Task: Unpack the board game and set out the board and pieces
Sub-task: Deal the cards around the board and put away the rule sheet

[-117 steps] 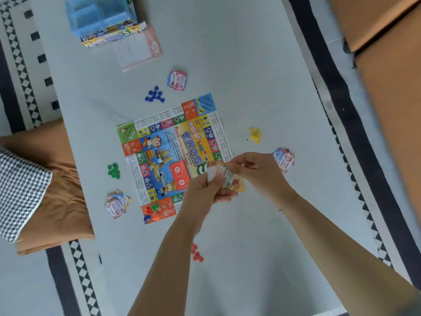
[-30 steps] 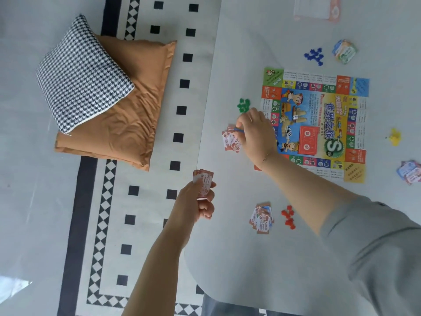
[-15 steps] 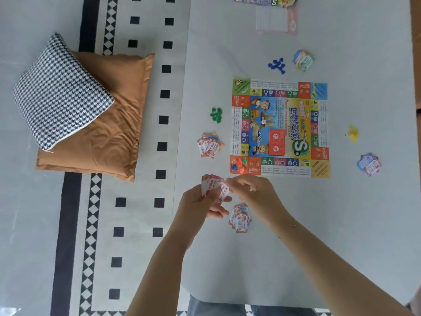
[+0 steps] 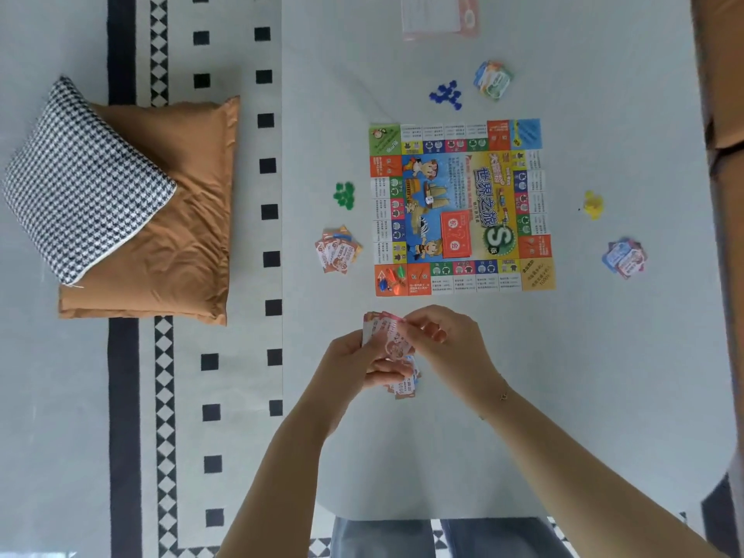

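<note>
The colourful game board [image 4: 463,207] lies flat on the pale table [image 4: 523,376], with a red card stack [image 4: 455,235] and small pawns [image 4: 391,279] on it. Just below the board, my left hand [image 4: 354,364] grips a stack of play-money notes [image 4: 384,336]. My right hand [image 4: 447,344] pinches the top note of that stack. Under my hands lies another money pile [image 4: 404,386]. More money piles sit left [image 4: 337,253], right [image 4: 624,257] and above [image 4: 493,80] the board. Green [image 4: 344,195], blue [image 4: 446,93] and yellow [image 4: 592,203] tokens lie around it.
A pink-edged sheet [image 4: 439,14] lies at the table's far edge. On the patterned rug [image 4: 181,396] to the left rests an orange cushion [image 4: 181,219] with a houndstooth pillow [image 4: 80,179] on top. A brown cardboard box [image 4: 724,114] borders the right side.
My right hand came back from the left money pile to the stack in my left hand. Both hands now meet below the board, and the view has shifted slightly.
</note>
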